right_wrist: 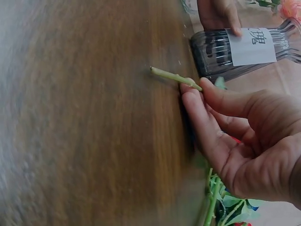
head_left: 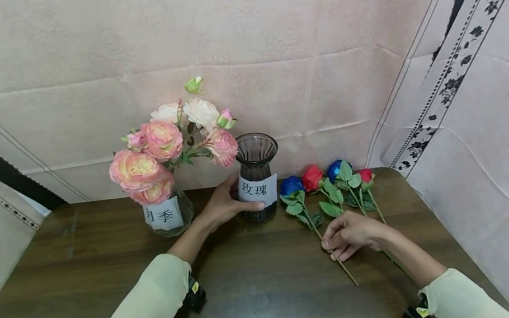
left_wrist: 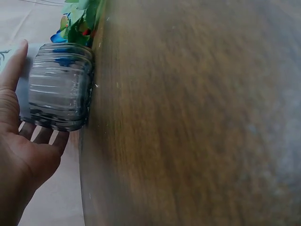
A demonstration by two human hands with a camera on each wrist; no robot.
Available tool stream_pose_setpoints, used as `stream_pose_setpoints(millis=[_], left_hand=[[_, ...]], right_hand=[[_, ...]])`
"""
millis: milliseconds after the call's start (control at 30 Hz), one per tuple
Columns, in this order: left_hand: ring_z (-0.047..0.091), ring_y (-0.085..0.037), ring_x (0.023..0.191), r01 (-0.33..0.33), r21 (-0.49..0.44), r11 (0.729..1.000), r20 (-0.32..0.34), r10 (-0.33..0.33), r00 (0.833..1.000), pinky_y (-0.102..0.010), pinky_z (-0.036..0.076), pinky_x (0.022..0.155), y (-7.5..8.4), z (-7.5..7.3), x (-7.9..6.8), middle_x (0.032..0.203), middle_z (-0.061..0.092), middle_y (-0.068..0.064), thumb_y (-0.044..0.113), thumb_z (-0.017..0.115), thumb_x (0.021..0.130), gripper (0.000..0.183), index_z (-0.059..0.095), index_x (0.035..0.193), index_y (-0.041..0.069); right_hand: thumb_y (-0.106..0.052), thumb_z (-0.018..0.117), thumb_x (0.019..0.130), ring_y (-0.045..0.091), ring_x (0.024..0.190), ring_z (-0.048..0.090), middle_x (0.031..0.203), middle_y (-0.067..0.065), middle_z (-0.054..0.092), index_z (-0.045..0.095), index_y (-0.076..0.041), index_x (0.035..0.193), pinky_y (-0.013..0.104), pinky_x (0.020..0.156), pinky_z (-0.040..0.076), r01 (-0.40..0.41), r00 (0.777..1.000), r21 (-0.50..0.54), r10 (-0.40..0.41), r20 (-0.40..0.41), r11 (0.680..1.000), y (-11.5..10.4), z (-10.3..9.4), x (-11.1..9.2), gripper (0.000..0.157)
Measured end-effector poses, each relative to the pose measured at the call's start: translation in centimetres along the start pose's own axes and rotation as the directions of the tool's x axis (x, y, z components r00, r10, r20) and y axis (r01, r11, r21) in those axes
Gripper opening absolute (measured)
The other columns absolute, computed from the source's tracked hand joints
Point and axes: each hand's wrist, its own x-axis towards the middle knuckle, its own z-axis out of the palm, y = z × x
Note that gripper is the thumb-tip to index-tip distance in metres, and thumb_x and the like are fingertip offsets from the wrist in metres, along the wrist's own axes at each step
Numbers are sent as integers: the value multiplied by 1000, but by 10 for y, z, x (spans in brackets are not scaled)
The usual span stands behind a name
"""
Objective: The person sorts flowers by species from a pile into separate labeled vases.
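Note:
My left hand (head_left: 224,205) grips a dark grey glass vase (head_left: 258,166) with a white paper label, its thumb across the front. The left wrist view shows the fingers behind the ribbed glass (left_wrist: 59,87). The vase stands upright near the table's back edge, its mouth without flowers. To the right, my right hand (head_left: 353,233) pinches the lower stem of a blue rose (head_left: 291,185) between thumb and fingertips. In the right wrist view the cut end of the stem (right_wrist: 164,74) sticks out past the fingertips. Its bloom points toward the back of the table.
A red rose (head_left: 312,178), another blue rose (head_left: 334,169) and a smaller red rose (head_left: 366,175) lie side by side at the back right. Left of the dark vase stands a clear vase (head_left: 185,210) of pink and white flowers (head_left: 164,139). Patterned cloth (head_left: 293,32) hangs behind the table.

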Motion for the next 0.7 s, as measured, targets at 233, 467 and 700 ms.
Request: stream_pose_setpoints(millis=[233,467,700], left_hand=[[69,-33,136,-36,38,999,-25,37,999,-55,56,115,1,0,1,147,72,-13,31,101,86,84,59,157,16],[70,-33,133,-92,103,990,-80,101,992,-56,55,115,-2,1,4,142,76,-11,28,105,79,82,65,151,16],[68,-34,140,-117,132,984,-84,128,988,-59,53,121,-2,2,7,145,76,-9,31,106,77,84,67,150,18]], right_hand=[[-4,76,106,22,88,86,99,11,84,77,9,117,39,80,72,17,1000,100,-15,-15,995,0,3,6,18],[1,71,107,23,92,86,103,14,84,74,15,123,39,83,72,80,997,208,-74,-38,975,-3,4,9,21],[-1,69,110,21,94,86,104,11,85,69,17,131,39,88,71,135,989,314,-106,-107,940,-8,9,12,28]])
